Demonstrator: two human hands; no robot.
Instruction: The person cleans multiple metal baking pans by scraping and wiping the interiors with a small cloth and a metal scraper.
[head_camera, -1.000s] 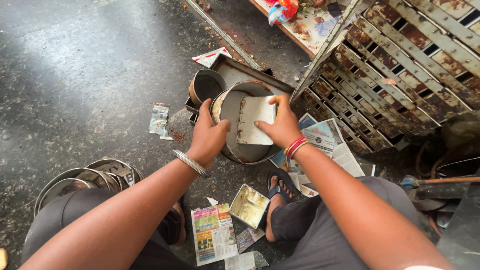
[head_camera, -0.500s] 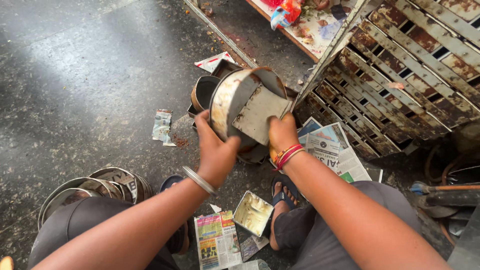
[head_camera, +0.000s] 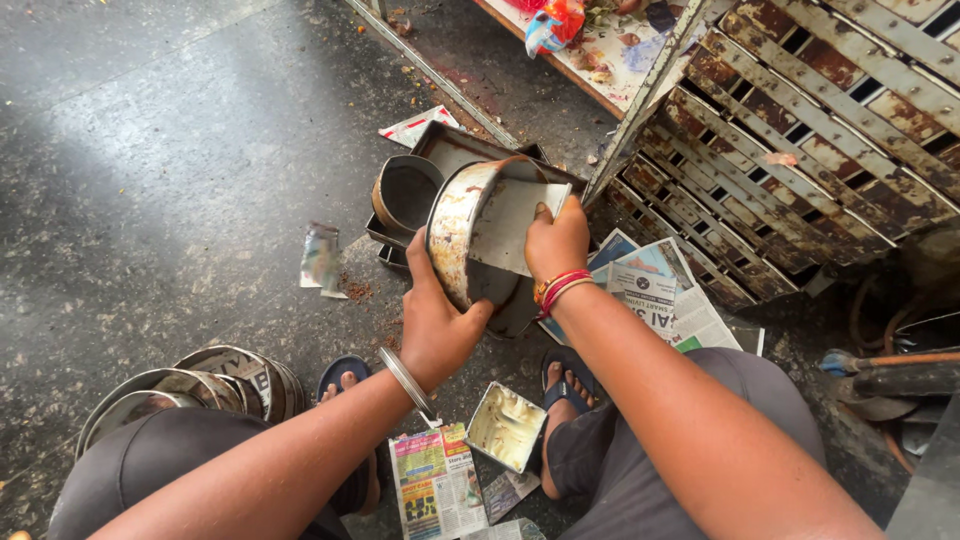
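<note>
A rusty metal rack (head_camera: 820, 130) is seen at the upper right, above the dark stone floor (head_camera: 150, 150). A round metal tin (head_camera: 470, 235) is held tilted on its side over the floor, in front of a square tray (head_camera: 470, 150) and a smaller round tin (head_camera: 405, 190). Its lower rim is gripped by the closed fingers of the left hand (head_camera: 435, 325). A grey sheet of paper (head_camera: 510, 225) is pressed into the tin by the right hand (head_camera: 555, 240), fingers curled over its edge. Newspaper (head_camera: 650, 290) is spread beneath.

The right hand's (head_camera: 556, 240) fingertips are hidden inside the round, worn metal baking tin (head_camera: 462, 230), whose far rim is covered by the grey paper sheet (head_camera: 505, 222).
</note>
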